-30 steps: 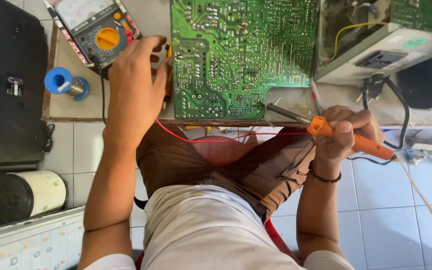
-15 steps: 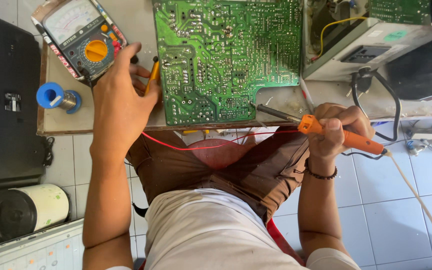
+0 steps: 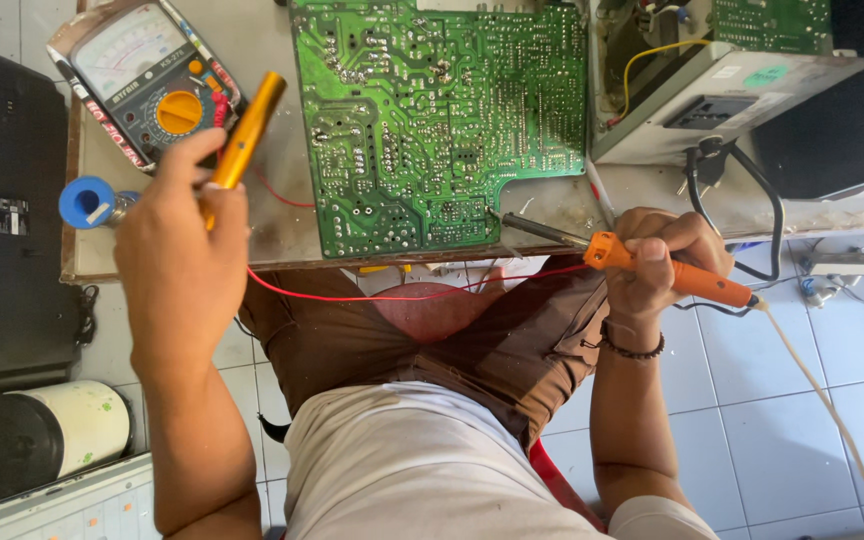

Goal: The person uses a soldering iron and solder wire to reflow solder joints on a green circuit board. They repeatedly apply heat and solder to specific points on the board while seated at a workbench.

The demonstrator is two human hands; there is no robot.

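We noted the left hand [image 3: 177,265] with fingers closed round a yellow tool [image 3: 244,135] raised over the counter [image 3: 282,235] beside the meter [image 3: 147,85], while the right hand [image 3: 667,260] gripped an orange soldering iron [image 3: 652,270], tip at the green circuit board's [image 3: 442,110] lower edge.

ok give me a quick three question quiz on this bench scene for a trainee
1. True or false: the right hand holds an orange-handled soldering iron.
2. What does the left hand hold? A) a yellow pen-shaped tool B) a screwdriver with a black handle C) nothing
3. Fill in: the iron's tip lies near the lower right corner of the green ____.

Key
1. True.
2. A, the yellow tool, held up beside the analog multimeter.
3. Circuit board; whether the tip touches it cannot be told.
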